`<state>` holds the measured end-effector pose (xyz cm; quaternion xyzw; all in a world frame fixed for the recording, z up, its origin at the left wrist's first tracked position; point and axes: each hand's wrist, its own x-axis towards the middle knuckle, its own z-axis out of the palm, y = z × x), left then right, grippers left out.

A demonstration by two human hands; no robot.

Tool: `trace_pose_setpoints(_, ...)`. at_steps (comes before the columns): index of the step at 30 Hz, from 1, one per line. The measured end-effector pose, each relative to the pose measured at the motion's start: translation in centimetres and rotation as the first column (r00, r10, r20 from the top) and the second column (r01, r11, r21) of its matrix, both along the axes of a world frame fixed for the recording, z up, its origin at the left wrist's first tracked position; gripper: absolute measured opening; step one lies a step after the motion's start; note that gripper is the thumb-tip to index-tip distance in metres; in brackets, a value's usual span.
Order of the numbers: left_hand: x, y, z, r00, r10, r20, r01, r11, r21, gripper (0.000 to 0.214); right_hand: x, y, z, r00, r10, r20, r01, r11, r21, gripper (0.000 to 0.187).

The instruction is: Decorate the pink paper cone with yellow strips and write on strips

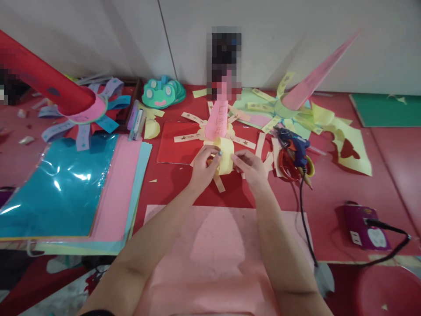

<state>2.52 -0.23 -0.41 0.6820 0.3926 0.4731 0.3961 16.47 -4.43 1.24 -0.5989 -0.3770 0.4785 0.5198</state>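
Both my hands meet at the middle of the red table [329,193]. My left hand [204,164] and my right hand [249,164] pinch a curled yellow paper strip [226,154] from either side. The strip belongs to a paper craft with a pink cone [217,119] standing upright and yellow star-marked strips fanning out around its base. The craft rests on a red paper sheet [174,149]. A large pink sheet [217,250] with a cut-out shape lies under my forearms.
A blue glue gun [292,142] and red scissors [286,164] lie right of my hands, the cord running to a purple power strip [363,228]. Teal and pink sheets [66,188] are stacked left. A red cone craft [59,92], green frog cut-outs [161,93] and another pink cone craft [309,83] stand behind.
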Motion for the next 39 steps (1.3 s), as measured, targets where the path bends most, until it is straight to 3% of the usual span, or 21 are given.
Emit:
trace_pose_setpoints(15,-0.05,-0.18,0.13,0.998,-0.019,-0.053,0.021,0.999,0.025,0.017,-0.84,-0.27,-0.18,0.995,0.093,0.041,-0.093,0.996,0.011,0.027)
trace_pose_setpoints(26,0.03,-0.10,-0.04,1.000,-0.001,-0.011,0.002,1.000,0.023,0.017,-0.67,-0.24,0.12,0.991,0.079,0.103,-0.083,0.996,0.036,0.033)
trace_pose_setpoints(39,-0.02,-0.26,0.30,0.997,-0.062,-0.037,0.062,0.998,-0.005,0.021,-0.71,-0.28,0.47,0.983,0.024,0.181,-0.034,0.998,0.053,0.035)
